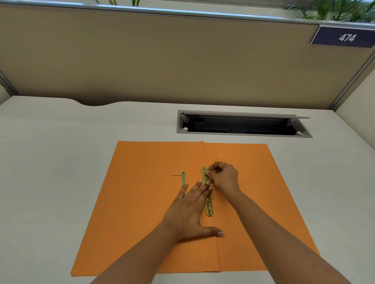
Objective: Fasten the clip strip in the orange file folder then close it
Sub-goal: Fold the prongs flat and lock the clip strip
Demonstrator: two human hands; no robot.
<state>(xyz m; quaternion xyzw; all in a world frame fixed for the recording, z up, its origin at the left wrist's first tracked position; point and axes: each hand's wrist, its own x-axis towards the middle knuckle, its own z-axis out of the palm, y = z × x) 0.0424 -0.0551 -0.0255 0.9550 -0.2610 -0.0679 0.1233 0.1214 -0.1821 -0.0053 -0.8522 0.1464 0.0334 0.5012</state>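
Note:
The orange file folder (138,193) lies open and flat on the desk. A brass clip strip (208,206) sits along its centre fold, with two thin prongs standing up through it. My right hand (224,178) pinches the upper prong between its fingertips near the strip's far end. My left hand (190,212) rests flat with fingers spread on the left flap, its fingertips touching the strip's middle. A second brass strip (183,179) lies loose on the left flap, partly under my left forefinger.
A recessed grey cable tray (244,123) with its lid raised sits in the desk behind the folder. A beige partition (164,56) with a blue "474" plate (346,37) closes the back. White desk surface (43,168) surrounds the folder.

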